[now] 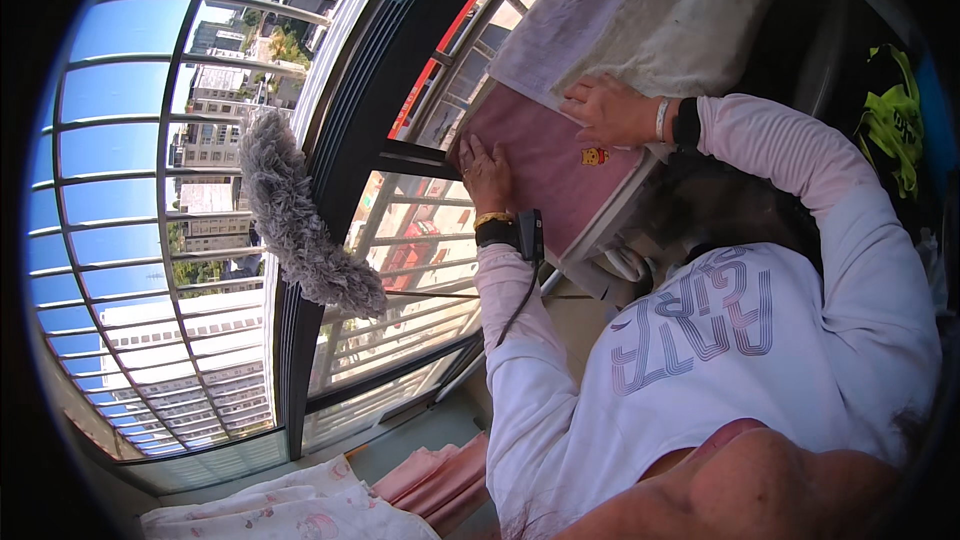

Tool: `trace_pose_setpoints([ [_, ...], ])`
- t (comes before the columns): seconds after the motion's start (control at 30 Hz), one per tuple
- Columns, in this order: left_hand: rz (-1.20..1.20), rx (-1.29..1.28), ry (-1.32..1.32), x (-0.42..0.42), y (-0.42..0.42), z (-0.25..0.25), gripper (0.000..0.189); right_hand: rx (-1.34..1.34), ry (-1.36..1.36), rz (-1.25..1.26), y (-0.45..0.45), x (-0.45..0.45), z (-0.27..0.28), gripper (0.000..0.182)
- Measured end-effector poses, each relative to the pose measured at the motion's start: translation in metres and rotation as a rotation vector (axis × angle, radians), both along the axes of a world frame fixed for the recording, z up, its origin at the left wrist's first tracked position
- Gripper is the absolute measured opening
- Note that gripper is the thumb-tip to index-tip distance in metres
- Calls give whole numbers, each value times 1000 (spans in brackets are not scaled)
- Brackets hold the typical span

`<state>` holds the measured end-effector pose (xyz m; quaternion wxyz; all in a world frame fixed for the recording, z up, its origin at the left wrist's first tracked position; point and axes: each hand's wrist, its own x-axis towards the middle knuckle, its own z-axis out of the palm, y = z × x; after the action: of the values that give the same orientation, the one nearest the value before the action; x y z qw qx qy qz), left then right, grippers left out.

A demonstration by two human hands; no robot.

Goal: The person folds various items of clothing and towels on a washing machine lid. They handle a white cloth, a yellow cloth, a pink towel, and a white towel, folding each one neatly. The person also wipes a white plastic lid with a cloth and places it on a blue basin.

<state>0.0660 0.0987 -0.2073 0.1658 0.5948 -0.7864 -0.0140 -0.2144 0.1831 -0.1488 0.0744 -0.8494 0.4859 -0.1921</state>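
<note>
My left hand [486,174] lies with its palm down near the left edge of a pink cloth [559,165], beside the window frame. The cloth is spread flat and has a small yellow cartoon bear patch [595,157]. My right hand [616,111] rests across the cloth's far right part, fingers apart, where a cream towel [667,22] meets it. A lavender towel [571,7] lies to the left of the cream one. Neither hand grasps anything. A black device with a cable [529,234] is strapped at my left wrist.
A grey fluffy duster [300,217] leans at the dark window frame [352,82] on the left. Metal bars [172,120] stand outside the glass. Pink fabric [431,480] and white printed fabric [292,506] are below. A bright green bag [892,120] is at the far right.
</note>
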Motion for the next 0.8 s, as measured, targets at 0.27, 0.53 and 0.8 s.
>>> trace_pose_setpoints([
  [0.27, -280, 23, 195, -96, -18, 36, 58, 80, -75, -86, -6, 5, -36, 74],
  [0.53, -304, 44, -13, -143, -29, 10, 56, 183, -15, -69, 13, -47, 11, 34],
  [0.8, -686, -75, -73, -178, 21, 22, 56, -338, 307, -560, -78, -251, -4, 11],
])
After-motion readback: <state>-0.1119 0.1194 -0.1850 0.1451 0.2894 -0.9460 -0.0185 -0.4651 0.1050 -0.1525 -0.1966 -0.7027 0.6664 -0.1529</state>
